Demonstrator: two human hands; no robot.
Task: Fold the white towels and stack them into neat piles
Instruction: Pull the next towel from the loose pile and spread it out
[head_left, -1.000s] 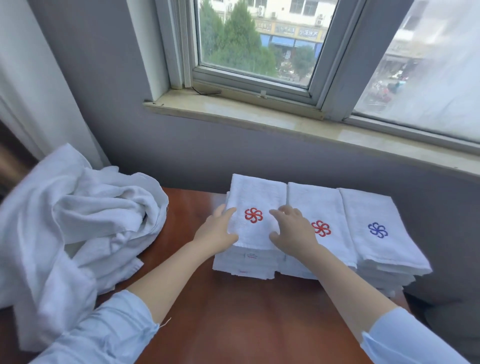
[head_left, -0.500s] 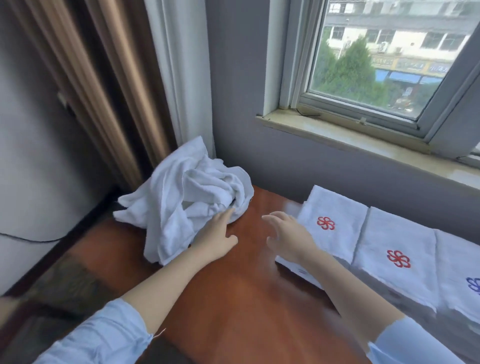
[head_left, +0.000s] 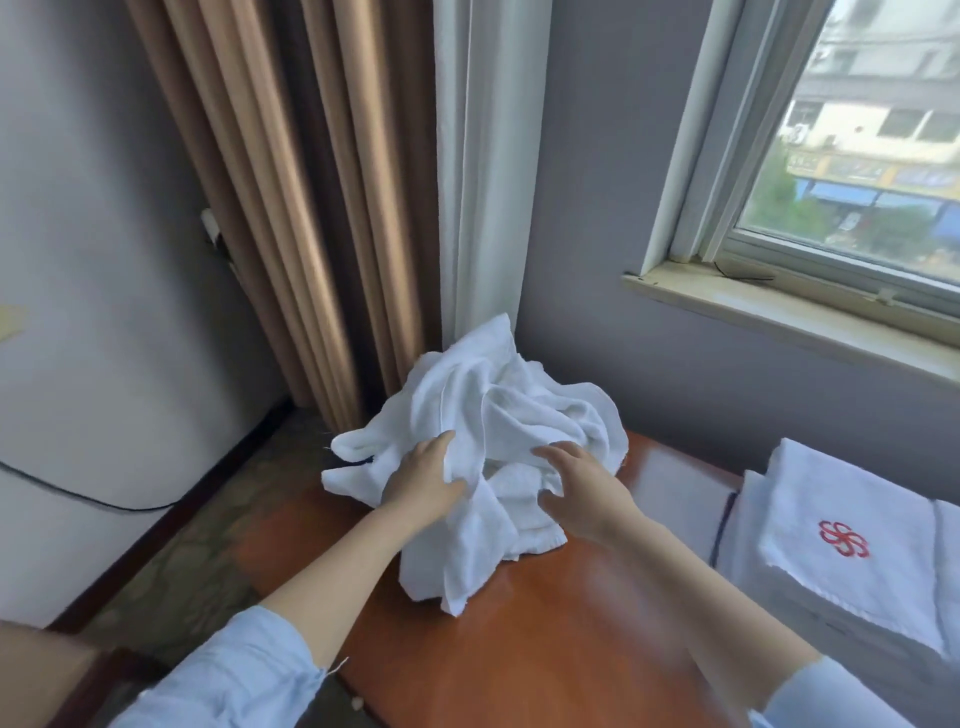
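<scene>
Head view: a crumpled heap of white towels sits at the wooden table's far left corner. The left hand lies on it with fingers straight; the right hand touches it, fingers loosely spread. A folded towel stack occupies the table's right side

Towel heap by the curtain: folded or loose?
Loose: the towel heap lies crumpled in uneven ridges on the table, with no flat folded edges.
</scene>
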